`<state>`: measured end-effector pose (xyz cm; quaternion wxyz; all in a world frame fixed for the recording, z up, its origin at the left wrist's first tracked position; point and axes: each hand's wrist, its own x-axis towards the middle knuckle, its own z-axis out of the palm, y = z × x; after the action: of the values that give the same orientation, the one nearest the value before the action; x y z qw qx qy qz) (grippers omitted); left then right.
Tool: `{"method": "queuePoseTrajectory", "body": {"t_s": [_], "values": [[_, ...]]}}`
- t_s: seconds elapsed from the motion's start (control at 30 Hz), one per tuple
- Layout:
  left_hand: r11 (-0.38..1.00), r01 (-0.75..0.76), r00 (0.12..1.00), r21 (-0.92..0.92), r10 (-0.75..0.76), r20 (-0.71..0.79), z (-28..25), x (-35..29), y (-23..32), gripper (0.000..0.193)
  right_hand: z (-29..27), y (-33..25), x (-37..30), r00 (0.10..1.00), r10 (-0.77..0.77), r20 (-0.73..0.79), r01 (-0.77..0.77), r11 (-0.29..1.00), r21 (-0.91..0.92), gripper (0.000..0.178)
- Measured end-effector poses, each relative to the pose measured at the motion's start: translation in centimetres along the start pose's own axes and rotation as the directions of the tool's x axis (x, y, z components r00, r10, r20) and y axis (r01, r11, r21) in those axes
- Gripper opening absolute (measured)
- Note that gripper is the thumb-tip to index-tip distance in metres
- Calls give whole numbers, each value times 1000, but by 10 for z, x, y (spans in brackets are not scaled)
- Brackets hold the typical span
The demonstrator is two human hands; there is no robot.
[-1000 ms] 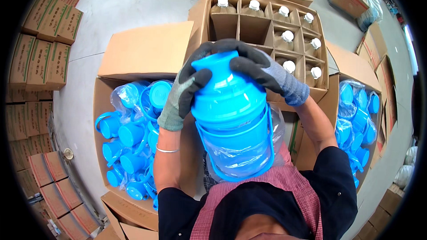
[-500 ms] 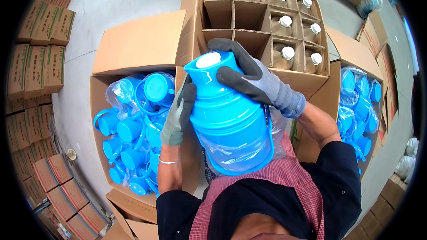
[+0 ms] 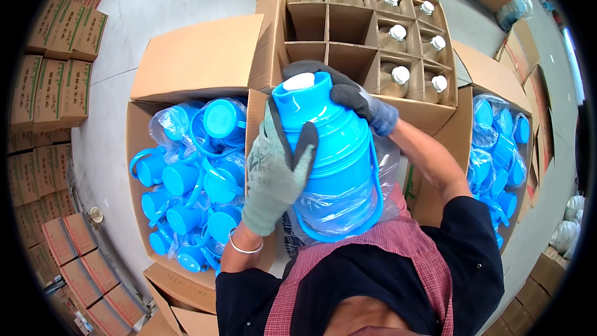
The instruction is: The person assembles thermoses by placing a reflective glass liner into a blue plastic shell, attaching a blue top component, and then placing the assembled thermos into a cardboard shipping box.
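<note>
A large blue thermos jug [image 3: 339, 158] leans in front of my apron, its top pointing away from me. Clear plastic film clings to its lower part, and a white cap [image 3: 300, 81] shows in its mouth. My left hand [image 3: 272, 174], in a grey-green glove with dark fingertips, is closed on the jug's left side, thumb across the front. At the upper right, my right hand [image 3: 356, 96] wraps round the neck in a grey and dark glove; some of its fingers are hidden behind the jug. A blue handle [image 3: 377, 177] runs along the right side.
Beyond the jug stands a divided carton [image 3: 268, 37] of white-capped bottles [image 3: 395, 73], some compartments bare. An open carton [image 3: 138, 211] of blue lidded cups is at left; another carton [image 3: 461, 143] with blue parts is at right. Stacked boxes [image 3: 59, 93] line the far left.
My left hand has turned, its back now facing up and its thumb across the jug's front. My right hand has shifted round the neck, and the jug stands straighter.
</note>
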<state>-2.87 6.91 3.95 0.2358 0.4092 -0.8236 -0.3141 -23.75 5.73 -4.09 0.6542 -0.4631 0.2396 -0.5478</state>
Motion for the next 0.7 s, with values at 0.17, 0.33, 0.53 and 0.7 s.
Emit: {"method": "queuePoseTrajectory", "body": {"t_s": [0.17,0.33,0.53,0.7], "values": [[982,-174,983,73,177,-40,-9,0,-12,76,2,-2,-1,999,-33,-19,30,992,-119,68],[474,412,910,-778,-249,331,6,20,-68,68,33,-56,6,955,169,-242,-264,856,-445,71],[870,118,993,-479,-104,56,44,-30,-130,56,31,-27,-7,993,18,-117,-49,962,-268,64],[935,127,986,-332,-82,146,21,-22,-67,52,15,-20,-13,999,33,12,-33,998,48,67]]}}
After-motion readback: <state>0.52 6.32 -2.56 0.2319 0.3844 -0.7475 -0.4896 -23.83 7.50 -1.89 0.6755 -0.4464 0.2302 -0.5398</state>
